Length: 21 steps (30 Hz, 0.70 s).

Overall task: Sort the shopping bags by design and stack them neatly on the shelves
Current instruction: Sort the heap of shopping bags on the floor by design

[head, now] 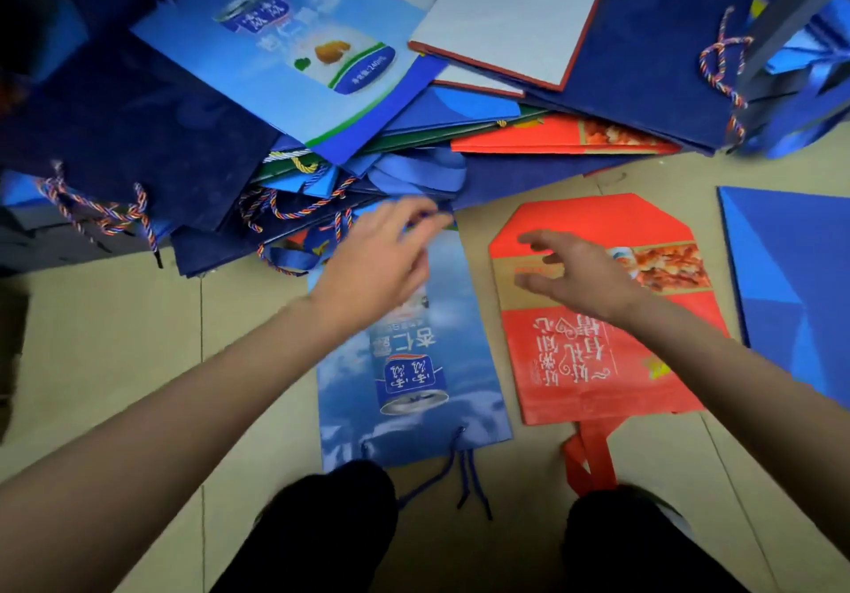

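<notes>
Beige floor tiles carry everything in view, with a jumbled pile of flattened shopping bags spread across the far side. On top of that heap lies a light blue bag printed with a drink can, beside dark navy bags with twisted multicolour cord handles, a grey panel edged in red, and a red bag with a food photo wedged partly under the others. Nearer the person, three bags lie flat and apart from the heap: a sky-blue bag with clouds and a can in the middle, its dark blue cord handles trailing toward the person's knees; a red bag with white script just to its right, its red strap handles also pointing back; and a plain blue bag with angular shading at the right edge. The left hand reaches over the far end of the sky-blue bag, at the pile's near edge, fingers loosely spread; motion blur hides whether its fingertips touch anything. The right hand hovers above the folded upper part of the red bag, fingers parted and slightly curved, gripping nothing. Dark trouser knees show at the bottom.
</notes>
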{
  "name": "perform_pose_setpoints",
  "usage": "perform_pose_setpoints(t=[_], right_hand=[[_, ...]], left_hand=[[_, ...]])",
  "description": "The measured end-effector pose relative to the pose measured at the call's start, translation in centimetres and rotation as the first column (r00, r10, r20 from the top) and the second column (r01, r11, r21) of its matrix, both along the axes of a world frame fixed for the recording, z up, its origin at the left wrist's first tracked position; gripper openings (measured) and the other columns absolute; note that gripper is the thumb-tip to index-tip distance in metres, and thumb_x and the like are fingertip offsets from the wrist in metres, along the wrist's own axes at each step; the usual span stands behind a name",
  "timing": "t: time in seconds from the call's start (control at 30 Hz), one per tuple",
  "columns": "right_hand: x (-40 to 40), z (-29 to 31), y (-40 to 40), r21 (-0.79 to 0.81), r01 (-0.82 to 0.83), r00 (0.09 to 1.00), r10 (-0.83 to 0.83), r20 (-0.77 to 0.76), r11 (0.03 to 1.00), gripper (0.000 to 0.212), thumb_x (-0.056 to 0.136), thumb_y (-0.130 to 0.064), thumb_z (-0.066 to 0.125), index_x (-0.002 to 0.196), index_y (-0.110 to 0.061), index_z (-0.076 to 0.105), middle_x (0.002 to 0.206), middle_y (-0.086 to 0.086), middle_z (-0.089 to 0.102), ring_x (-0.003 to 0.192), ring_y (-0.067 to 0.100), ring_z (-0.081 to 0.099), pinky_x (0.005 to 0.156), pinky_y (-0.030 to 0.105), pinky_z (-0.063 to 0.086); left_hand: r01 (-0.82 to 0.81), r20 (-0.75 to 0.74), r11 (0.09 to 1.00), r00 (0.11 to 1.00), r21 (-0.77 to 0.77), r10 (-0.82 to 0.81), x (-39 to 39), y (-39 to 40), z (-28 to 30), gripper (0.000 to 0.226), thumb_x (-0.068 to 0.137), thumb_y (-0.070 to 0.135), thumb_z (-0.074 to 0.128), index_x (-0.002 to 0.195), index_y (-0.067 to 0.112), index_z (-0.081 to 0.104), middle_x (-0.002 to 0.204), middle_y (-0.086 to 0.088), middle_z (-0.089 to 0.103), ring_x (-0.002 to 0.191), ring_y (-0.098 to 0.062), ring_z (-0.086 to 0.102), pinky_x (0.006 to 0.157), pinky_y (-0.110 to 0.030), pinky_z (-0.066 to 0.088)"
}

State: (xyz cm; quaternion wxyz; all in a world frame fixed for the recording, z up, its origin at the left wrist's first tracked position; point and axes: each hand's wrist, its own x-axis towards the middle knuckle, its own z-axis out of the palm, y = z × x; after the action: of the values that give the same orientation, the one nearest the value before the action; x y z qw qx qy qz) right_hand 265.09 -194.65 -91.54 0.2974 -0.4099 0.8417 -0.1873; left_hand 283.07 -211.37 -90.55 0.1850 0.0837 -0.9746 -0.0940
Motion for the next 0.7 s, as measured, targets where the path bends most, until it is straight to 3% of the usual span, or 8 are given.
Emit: perform_pose_setpoints(t=[0.07,0.23,0.3,0.37,0.43,0.53,0.6,0.7], right_hand=[[0.2,2.5,-1.5,-0.137,0.069,0.995,-0.06,0.075,0.988,0.047,0.083,-0.019,0.07,0.127,-0.013,0.053,0.121,0.01,0.058,0.105,0.025,0.058,0.084,0.029,0.043],[0.9,5.1,-5.4,-0.242,0.385,0.845,-0.234,0.481,0.891,0.03,0.086,-0.019,0.066,0.113,-0.023,0.054,0.112,0.008,0.057,0.092,0.017,0.054,0.077,0.033,0.048],[1.7,5.4,-6.6,-0.207,0.445,0.77,-0.253,0.586,0.872,0.031,0.087,-0.021,0.065,0.116,-0.023,0.053,0.109,0.004,0.059,0.095,0.016,0.056,0.08,0.037,0.05],[2.4,5.7,-7.4,-0.169,0.508,0.674,-0.268,0.688,0.845,0.03,0.089,-0.023,0.063,0.116,-0.022,0.052,0.104,-0.002,0.058,0.097,0.017,0.06,0.084,0.039,0.051],[3.1,6.1,-8.0,-0.116,0.541,0.544,-0.241,0.804,0.833,0.024,0.089,-0.028,0.062,0.111,-0.023,0.052,0.111,-0.001,0.059,0.095,0.02,0.065,0.083,0.04,0.054],[4.3,6.6,-8.2,-0.129,0.539,0.373,-0.098,0.923,0.832,0.016,0.091,-0.02,0.057,0.106,-0.021,0.053,0.105,0.003,0.066,0.086,0.021,0.069,0.075,0.037,0.058],[4.5,6.5,-7.7,-0.171,0.554,0.412,-0.09,0.907,0.814,0.028,0.088,0.002,0.053,0.109,-0.016,0.055,0.099,0.003,0.069,0.083,0.02,0.068,0.069,0.034,0.059],[2.3,6.4,-5.2,-0.187,0.574,0.577,-0.232,0.783,0.797,0.042,0.084,0.016,0.051,0.109,-0.017,0.052,0.082,-0.004,0.072,0.073,0.016,0.069,0.058,0.029,0.058]], left_hand=[[-0.197,-0.018,0.972,0.98,-0.128,0.196,-0.4,-3.1,1.5,0.049,0.077,0.015,0.055,0.126,0.009,0.054,0.125,-0.017,0.055,0.109,-0.031,0.048,0.087,-0.043,0.039],[-0.413,0.42,0.873,0.765,-0.26,0.487,-1.2,-7.8,3.6,0.064,0.093,0.019,0.054,0.148,0.026,0.024,0.154,-0.004,0.025,0.135,-0.031,0.027,0.101,-0.045,0.028],[-0.377,0.335,0.891,0.83,-0.253,0.446,-0.6,-8.4,4.0,0.056,0.089,0.006,0.055,0.141,0.021,0.041,0.141,-0.004,0.048,0.118,-0.033,0.046,0.087,-0.044,0.04],[-0.337,0.138,0.91,0.916,-0.242,0.376,0.5,-8.5,4.7,0.043,0.077,-0.005,0.062,0.116,0.012,0.065,0.094,-0.011,0.071,0.077,-0.033,0.059,0.061,-0.038,0.051],[-0.311,-0.035,0.916,0.949,-0.254,0.313,1.8,-7.4,5.4,0.026,0.074,0.001,0.058,0.094,0.01,0.071,0.06,-0.011,0.062,0.056,-0.03,0.055,0.046,-0.031,0.049],[-0.03,0.027,0.977,0.999,-0.209,0.036,2.8,-2.4,5.7,0.034,0.078,0.03,0.046,0.089,0.013,0.073,0.066,-0.009,0.065,0.058,-0.025,0.06,0.046,-0.025,0.046],[0.159,0.115,0.987,0.981,-0.035,-0.154,3.2,0.4,5.3,0.043,0.083,0.04,0.047,0.102,0.011,0.072,0.095,-0.006,0.072,0.072,-0.022,0.065,0.057,-0.028,0.054],[0.11,0.121,0.994,0.986,0.02,-0.111,3.2,-0.2,4.2,0.049,0.086,0.04,0.045,0.119,0.009,0.064,0.119,-0.008,0.066,0.099,-0.026,0.064,0.088,-0.036,0.043]])
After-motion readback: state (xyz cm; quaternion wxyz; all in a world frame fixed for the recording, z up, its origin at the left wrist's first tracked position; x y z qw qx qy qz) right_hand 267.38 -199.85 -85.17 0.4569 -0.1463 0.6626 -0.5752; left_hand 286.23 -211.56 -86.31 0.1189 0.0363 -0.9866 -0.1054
